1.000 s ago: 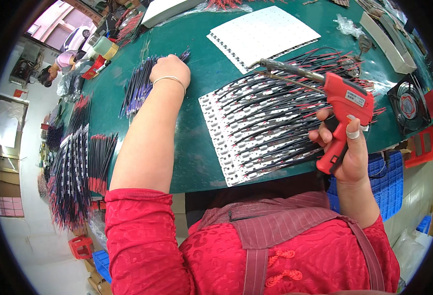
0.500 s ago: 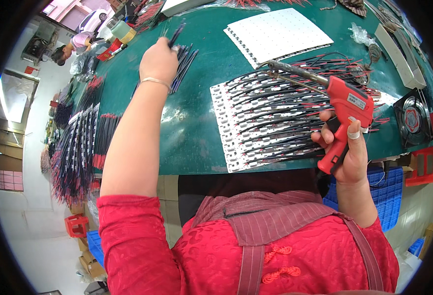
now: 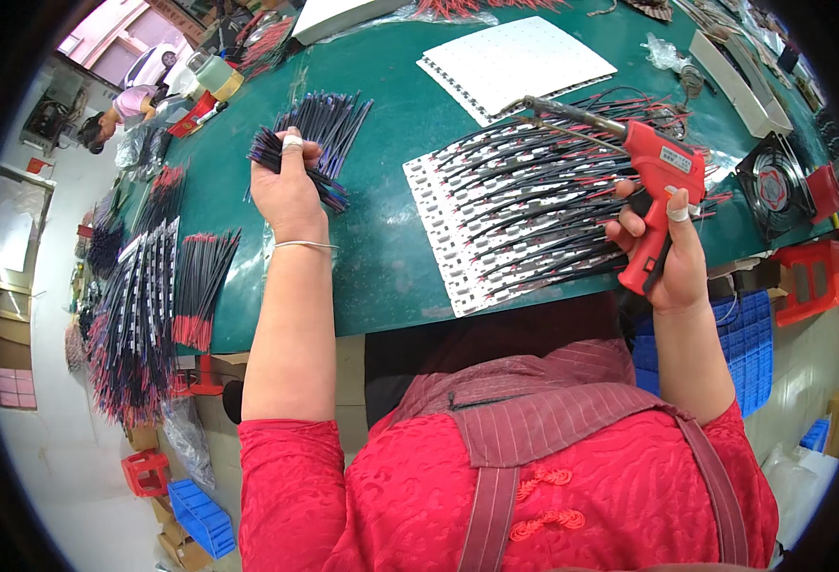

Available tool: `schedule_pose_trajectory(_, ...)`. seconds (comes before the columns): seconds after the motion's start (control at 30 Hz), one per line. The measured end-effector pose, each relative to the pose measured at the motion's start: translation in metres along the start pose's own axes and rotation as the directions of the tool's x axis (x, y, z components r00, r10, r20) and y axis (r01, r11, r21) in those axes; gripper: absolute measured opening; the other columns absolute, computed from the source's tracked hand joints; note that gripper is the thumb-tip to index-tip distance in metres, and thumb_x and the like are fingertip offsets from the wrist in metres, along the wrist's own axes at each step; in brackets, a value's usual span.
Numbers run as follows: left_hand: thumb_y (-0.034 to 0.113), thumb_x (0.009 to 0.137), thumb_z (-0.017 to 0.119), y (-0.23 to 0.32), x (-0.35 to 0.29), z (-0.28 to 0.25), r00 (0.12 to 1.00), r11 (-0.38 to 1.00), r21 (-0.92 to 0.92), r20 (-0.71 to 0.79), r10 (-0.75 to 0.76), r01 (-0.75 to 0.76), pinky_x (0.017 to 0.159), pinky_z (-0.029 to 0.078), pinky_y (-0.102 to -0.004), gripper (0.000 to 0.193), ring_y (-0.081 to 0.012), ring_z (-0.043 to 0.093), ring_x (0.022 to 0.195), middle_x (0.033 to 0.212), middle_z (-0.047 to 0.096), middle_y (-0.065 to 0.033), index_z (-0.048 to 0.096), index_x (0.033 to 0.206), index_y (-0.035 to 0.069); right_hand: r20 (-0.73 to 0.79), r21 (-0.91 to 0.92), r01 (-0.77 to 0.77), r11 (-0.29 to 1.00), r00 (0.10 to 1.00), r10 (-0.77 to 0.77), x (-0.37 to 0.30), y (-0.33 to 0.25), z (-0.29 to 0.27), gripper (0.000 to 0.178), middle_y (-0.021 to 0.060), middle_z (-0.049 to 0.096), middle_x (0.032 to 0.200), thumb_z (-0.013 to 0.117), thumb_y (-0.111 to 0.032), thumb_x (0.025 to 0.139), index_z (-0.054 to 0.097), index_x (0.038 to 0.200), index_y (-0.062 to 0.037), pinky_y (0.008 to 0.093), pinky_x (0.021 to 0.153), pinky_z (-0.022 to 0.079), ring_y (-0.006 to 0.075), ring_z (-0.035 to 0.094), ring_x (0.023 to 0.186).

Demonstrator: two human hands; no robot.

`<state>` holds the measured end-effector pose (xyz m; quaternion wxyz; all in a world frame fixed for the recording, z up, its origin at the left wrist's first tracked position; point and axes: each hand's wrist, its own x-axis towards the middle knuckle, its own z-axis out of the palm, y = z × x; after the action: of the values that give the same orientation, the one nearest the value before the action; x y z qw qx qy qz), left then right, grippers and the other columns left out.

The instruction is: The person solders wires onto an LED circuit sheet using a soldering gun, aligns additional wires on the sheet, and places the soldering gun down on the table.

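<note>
My left hand (image 3: 289, 195) is closed round a bundle of short black wires (image 3: 265, 150) with purplish ends. Just beyond it on the green table (image 3: 372, 257), more such wires (image 3: 348, 124) lie in a loose pile. In my right hand (image 3: 675, 262) is a red soldering gun (image 3: 665, 164), its tip pointing left above a white circuit board panel (image 3: 438, 253). Rows of black and red wires (image 3: 534, 181) lie across that panel and trail off to the right. My right fingers wrap the gun's handle. White wraps cover part of both thumbs.
Beyond the wired panel lies a stack of white panels (image 3: 519, 62). A black fan (image 3: 772, 186) and a long open box (image 3: 738, 91) stand at the right. Wired strips (image 3: 138, 334) overhang the left edge beside black-and-red wires (image 3: 205, 286). Another person (image 3: 133, 103) is at far left.
My left hand has come back nearer and turned, with the wire bundle now plainly visible in it. My right hand still holds the soldering gun in nearly the same place. The view has shifted slightly.
</note>
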<state>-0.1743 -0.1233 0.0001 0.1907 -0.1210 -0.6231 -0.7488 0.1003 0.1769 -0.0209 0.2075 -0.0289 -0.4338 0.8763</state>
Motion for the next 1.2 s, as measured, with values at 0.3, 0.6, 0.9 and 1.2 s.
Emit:
schedule_pose_trajectory(0.3, 0.010, 0.097, 0.059, 0.005, 0.023, -0.003, 0.941, 0.991, 0.033, 0.311, -0.132, 0.127, 0.063, 0.047, -0.0255, 0.010, -0.0126, 0.060, 0.067, 0.075, 0.062, -0.0018, 0.065, 0.100, 0.002, -0.003, 0.037, -0.009, 0.999, 1.000, 0.009, 0.001, -0.002, -0.002, 0.060, 0.0126, 0.060, 0.120, 0.049, -0.048, 0.103, 0.042, 0.142, -0.0020, 0.0348, 0.082, 0.058, 0.0097, 0.054, 0.078)
schedule_pose_trajectory(0.6, 0.011, 0.094, 0.050, -0.015, 0.051, 0.048, 0.737, 0.194, 0.761, 0.648, -0.192, -0.619, 0.086, 0.055, -0.0435, 0.024, -0.0343, 0.069, 0.101, 0.105, 0.071, -0.0188, 0.071, 0.106, 0.005, -0.035, 0.035, -0.016, 0.999, 0.999, 0.017, 0.002, -0.002, -0.005, 0.059, 0.0121, 0.060, 0.122, 0.048, -0.045, 0.104, 0.040, 0.144, -0.0030, 0.0350, 0.082, 0.058, 0.0090, 0.053, 0.076)
schedule_pose_trajectory(0.9, 0.008, 0.092, 0.052, -0.032, 0.052, 0.068, 0.764, 0.163, 0.806, 0.591, -0.259, -0.569, 0.088, 0.055, -0.0458, 0.021, -0.0375, 0.069, 0.102, 0.106, 0.070, -0.0250, 0.064, 0.106, -0.003, -0.046, 0.022, -0.023, 1.000, 0.999, 0.024, 0.003, -0.003, 0.000, 0.060, 0.0098, 0.061, 0.116, 0.050, -0.045, 0.103, 0.041, 0.142, -0.0008, 0.0357, 0.085, 0.059, 0.0075, 0.053, 0.075)
schedule_pose_trajectory(1.2, 0.013, 0.092, 0.049, -0.026, 0.060, 0.059, 0.735, 0.125, 0.754, 0.657, -0.166, -0.645, 0.087, 0.055, -0.0474, 0.024, -0.0387, 0.069, 0.101, 0.104, 0.070, -0.0256, 0.065, 0.105, 0.000, -0.032, -0.019, -0.001, 1.000, 0.999, 0.001, 0.006, -0.005, -0.007, 0.061, 0.0108, 0.060, 0.118, 0.051, -0.044, 0.103, 0.039, 0.143, -0.0001, 0.0400, 0.089, 0.060, 0.0084, 0.056, 0.078)
